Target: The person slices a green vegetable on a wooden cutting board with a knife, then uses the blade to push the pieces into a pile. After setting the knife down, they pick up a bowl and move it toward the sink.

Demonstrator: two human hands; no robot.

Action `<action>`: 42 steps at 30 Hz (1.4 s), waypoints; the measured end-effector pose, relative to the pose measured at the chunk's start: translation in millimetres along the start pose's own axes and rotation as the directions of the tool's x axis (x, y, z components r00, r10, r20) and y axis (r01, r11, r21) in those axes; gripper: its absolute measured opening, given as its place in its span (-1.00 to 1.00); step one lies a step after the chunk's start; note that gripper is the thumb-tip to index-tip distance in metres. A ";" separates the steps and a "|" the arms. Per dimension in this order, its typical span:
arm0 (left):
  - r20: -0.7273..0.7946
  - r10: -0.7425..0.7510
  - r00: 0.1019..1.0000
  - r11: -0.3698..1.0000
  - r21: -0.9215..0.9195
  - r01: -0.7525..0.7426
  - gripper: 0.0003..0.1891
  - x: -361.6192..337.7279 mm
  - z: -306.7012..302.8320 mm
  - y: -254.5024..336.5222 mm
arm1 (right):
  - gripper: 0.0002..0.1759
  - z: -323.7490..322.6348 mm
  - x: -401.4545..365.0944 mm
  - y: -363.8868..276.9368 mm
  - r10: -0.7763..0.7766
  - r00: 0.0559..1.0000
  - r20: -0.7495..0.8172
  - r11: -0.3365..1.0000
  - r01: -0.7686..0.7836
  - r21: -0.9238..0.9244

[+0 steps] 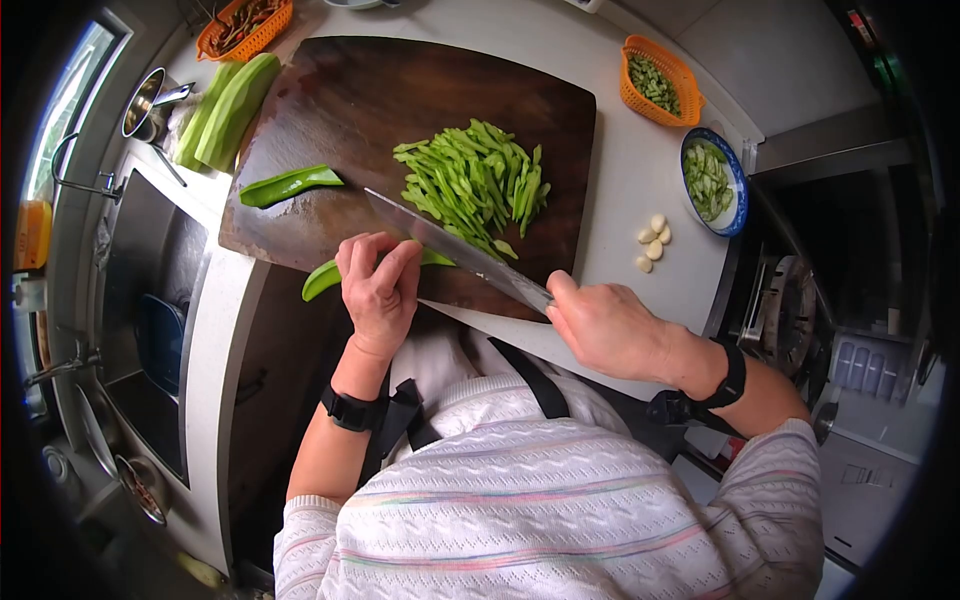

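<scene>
My right hand is closed round the handle of a kitchen knife, whose blade points up and left over the board's near side. My left hand presses a long green pepper piece against the dark wooden cutting board, fingers bent close beside the blade. The pepper shows on both sides of those fingers; its middle is hidden. Beyond the blade lies a heap of sliced green pepper. Another green pepper piece rests apart on the board's left.
Several garlic cloves lie right of the board, near a blue-rimmed bowl of green slices and an orange basket of chopped greens. Peeled pale green gourds lie at left, above the sink. A stove stands at right.
</scene>
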State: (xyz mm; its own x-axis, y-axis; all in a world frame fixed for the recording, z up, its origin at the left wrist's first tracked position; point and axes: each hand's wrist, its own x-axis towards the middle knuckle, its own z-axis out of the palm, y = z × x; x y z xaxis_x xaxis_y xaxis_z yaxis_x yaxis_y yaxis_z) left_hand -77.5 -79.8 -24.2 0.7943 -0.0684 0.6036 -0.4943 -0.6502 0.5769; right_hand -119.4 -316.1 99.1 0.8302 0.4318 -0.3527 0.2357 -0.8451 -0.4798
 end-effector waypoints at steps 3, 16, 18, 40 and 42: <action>-0.001 0.003 1.000 1.000 -0.003 -0.003 -0.77 -0.1 0.5 0.9 | -0.80 13.1 12.4 0.6 0.003 1.000 -0.007 1.000 -0.003 0.014; -0.011 0.022 1.000 1.000 -0.008 -0.022 -0.80 1.8 -0.1 1.0 | -0.79 -3.4 -2.8 -0.7 0.001 1.000 -0.008 1.000 -0.001 0.022; -0.008 0.019 1.000 1.000 -0.009 -0.019 -0.80 2.4 0.3 1.8 | -0.79 -3.9 -3.2 -0.7 -0.003 1.000 -0.011 1.000 0.003 0.022; -0.020 0.011 1.000 1.000 -0.021 -0.011 -0.81 1.0 1.7 1.5 | -0.79 5.1 20.7 -5.0 -0.005 1.000 0.019 0.999 0.004 0.053; -0.020 0.019 1.000 1.000 -0.016 -0.020 -0.81 0.2 3.0 2.4 | -0.81 6.3 27.3 -4.0 -0.034 0.999 -0.017 0.998 0.034 0.056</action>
State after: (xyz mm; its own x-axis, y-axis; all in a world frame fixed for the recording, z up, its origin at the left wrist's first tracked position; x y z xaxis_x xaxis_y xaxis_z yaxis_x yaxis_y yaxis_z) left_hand -77.4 -83.6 -24.3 0.7772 -0.0656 0.6258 -0.5155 -0.6366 0.5735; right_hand -100.8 -299.0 86.4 0.8302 0.4545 -0.3227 0.2353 -0.8106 -0.5362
